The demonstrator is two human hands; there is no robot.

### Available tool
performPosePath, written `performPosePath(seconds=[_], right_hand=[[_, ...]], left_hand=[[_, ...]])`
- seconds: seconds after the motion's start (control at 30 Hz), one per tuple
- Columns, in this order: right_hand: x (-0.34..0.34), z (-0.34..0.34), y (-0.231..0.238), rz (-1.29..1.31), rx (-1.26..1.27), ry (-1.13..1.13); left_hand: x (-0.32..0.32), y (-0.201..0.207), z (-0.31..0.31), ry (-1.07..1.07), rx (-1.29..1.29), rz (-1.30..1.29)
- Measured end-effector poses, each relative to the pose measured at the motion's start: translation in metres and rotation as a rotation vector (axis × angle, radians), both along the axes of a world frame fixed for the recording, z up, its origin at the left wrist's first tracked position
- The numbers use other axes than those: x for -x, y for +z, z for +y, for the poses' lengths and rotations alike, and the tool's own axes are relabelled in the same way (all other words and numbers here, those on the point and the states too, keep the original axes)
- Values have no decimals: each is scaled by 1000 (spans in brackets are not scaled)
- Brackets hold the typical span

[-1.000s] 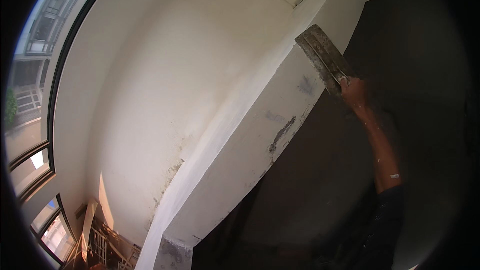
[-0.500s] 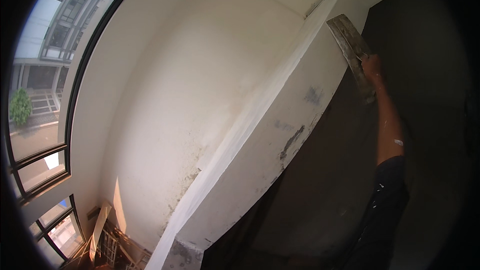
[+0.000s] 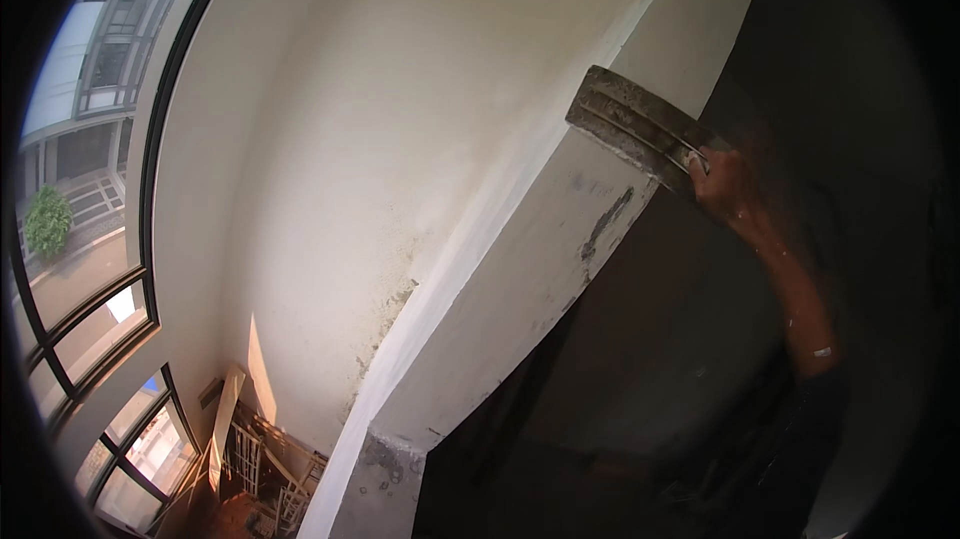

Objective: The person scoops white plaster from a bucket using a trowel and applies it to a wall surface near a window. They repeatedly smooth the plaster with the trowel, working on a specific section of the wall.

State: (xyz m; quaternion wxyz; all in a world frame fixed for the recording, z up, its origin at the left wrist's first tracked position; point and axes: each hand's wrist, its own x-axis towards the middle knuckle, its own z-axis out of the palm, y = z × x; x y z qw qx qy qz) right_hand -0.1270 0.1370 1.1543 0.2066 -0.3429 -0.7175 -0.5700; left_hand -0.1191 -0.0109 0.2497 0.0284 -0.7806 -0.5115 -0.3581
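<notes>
My right hand (image 3: 730, 187) is closed around the handle of a long, plaster-stained plastering trowel (image 3: 632, 117). The blade lies across the white plastered beam (image 3: 535, 249), its far end reaching the beam's left edge. Grey smudges and a dark, rough patch (image 3: 606, 224) mark the beam's face below the blade. My right arm comes up from the lower right, its dark sleeve ending near the elbow. My left hand does not show.
Left of the beam stands a pale wall (image 3: 330, 169) with flaking spots along its lower part. Dark-framed windows (image 3: 150, 169) line the far left. Wooden boards (image 3: 226, 419) and slatted pieces lie low in the corner. A dark surface (image 3: 620, 379) fills the area right of the beam.
My right hand has moved down and slightly left. The trowel has turned from a steep slant to lying more nearly across the beam. The view has shifted a little.
</notes>
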Motion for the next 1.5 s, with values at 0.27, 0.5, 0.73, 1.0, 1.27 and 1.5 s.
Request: performPosePath(seconds=[0.27, 0.5, 0.73, 1.0, 1.27, 1.5], right_hand=[[-45, -14, 165, 344, -347, 278], [-47, 32, 167, 472, -246, -25], [-49, -5, 65, 304, -192, 11], [-50, -6, -5, 252, -15, -46], [-16, -20, 111, 423, -286, 9], [-32, -1, 56, 347, -279, 27]], left_hand=[[-4, 51, 31, -76, -37, 35], [8, 43, 24, -45, 25, 37], [7, 51, 22, -104, 47, 11], [4, 50, 23, -51, 28, 8], [6, 60, 27, -56, 16, 16], [3, 58, 19, -100, 37, 13]])
